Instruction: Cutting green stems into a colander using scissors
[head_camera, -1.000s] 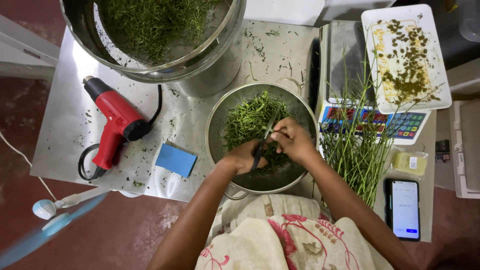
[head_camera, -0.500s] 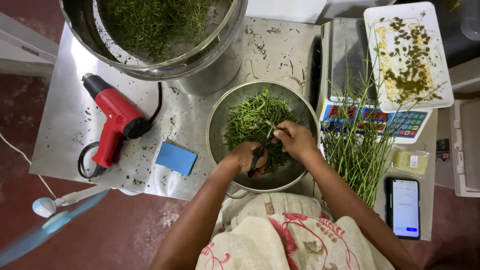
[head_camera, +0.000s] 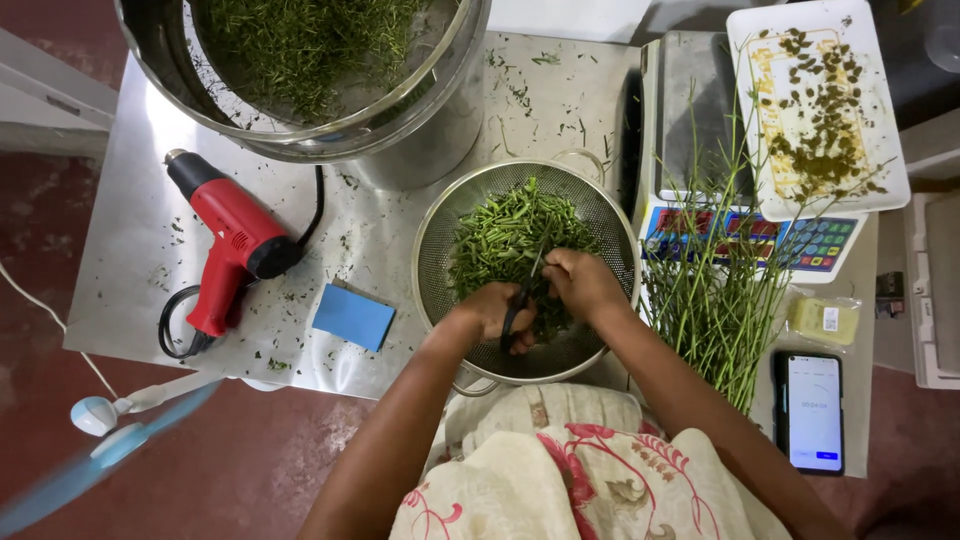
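Over colander (head_camera: 440, 250) | both hands' fingers clamped: left (head_camera: 495, 310) scissors (head_camera: 518, 312), right (head_camera: 580, 285) green stems (head_camera: 505, 235)

There was one view only, from a camera worn on the person's head, and it looked almost straight down at the steel table (head_camera: 140, 250) from above. The person's lap filled the bottom edge, and both forearms ran up from it to the left hand (head_camera: 497, 312) and right hand (head_camera: 583, 285) over the mesh colander (head_camera: 440, 250) at centre. The camera sat fairly near, yet took in the table's whole width.
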